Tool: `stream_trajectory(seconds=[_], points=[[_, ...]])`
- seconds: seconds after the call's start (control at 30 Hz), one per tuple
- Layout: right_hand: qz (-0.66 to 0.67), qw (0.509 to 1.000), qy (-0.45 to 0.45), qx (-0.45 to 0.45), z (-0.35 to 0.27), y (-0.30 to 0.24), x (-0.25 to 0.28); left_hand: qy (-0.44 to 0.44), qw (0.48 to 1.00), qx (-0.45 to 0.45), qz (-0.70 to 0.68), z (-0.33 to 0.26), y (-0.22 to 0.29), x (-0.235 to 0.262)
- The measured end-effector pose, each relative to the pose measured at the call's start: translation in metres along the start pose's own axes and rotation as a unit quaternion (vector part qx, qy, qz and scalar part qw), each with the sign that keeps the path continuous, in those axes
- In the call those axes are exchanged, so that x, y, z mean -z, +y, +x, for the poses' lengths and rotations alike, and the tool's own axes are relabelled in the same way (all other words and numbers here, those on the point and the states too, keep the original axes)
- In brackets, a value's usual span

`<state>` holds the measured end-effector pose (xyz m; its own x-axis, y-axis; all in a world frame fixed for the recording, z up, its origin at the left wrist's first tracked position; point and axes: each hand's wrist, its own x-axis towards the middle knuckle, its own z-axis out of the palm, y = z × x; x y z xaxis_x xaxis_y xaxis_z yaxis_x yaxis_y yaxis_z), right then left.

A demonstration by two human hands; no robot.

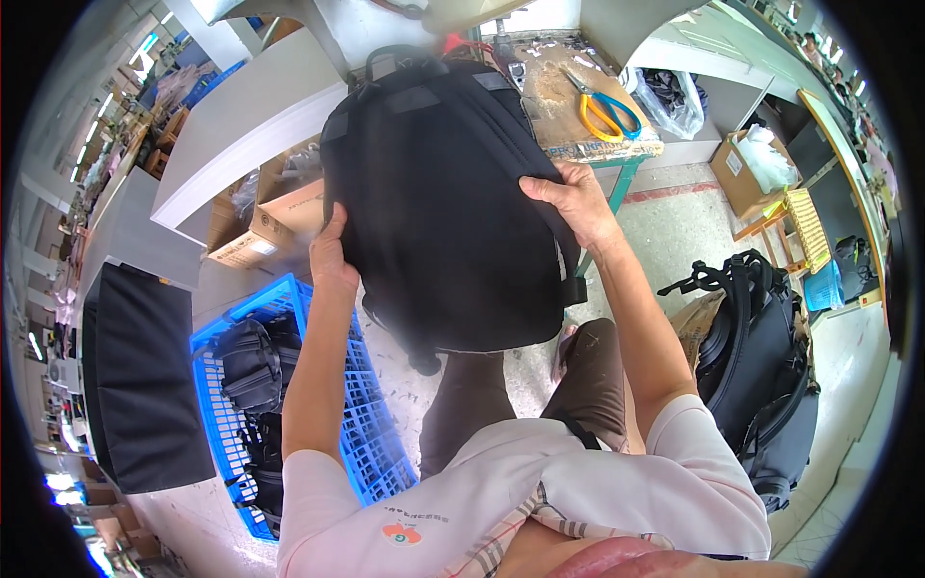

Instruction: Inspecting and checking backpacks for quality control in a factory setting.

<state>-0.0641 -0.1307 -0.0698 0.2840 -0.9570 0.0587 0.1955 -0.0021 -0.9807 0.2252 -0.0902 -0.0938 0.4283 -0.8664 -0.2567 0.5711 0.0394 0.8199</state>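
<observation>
A large black backpack is held up in front of me, its carry handle at the far end and a smooth panel facing me. My left hand grips its left edge, the thumb on top and the other fingers hidden behind the fabric. On the opposite side my right hand clasps the upper right edge, thumb lying over the black cloth. Below the bag's lower edge show my legs in brown trousers.
Yellow-and-blue-handled scissors lie on a worn cardboard-topped table at far right. A blue crate with black bags stands left, beside cardboard boxes. More black backpacks are piled right; a yellow stool stands beyond.
</observation>
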Motion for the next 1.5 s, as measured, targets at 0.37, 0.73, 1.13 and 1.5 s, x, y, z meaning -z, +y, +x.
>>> stream_trajectory(seconds=[0.37, 0.73, 1.13, 1.5], points=[[-0.037, 0.999, -0.027, -0.029, -0.03, 0.014, 0.009, -0.144, 0.987, 0.022, 0.072, -0.032, 0.013, 0.033], [-0.433, 0.841, -0.256, 0.199, -0.158, -0.026, -0.149, 0.158, 0.951, -0.252, 0.087, -0.192, 0.048, 0.003], [-0.339, 0.904, -0.047, 0.257, -0.104, -0.003, -0.097, 0.035, 0.95, -0.301, 0.076, -0.159, 0.012, -0.021], [0.007, 0.993, -0.113, -0.041, -0.036, -0.023, 0.0, -0.082, 0.982, -0.161, 0.057, -0.013, 0.026, 0.066]])
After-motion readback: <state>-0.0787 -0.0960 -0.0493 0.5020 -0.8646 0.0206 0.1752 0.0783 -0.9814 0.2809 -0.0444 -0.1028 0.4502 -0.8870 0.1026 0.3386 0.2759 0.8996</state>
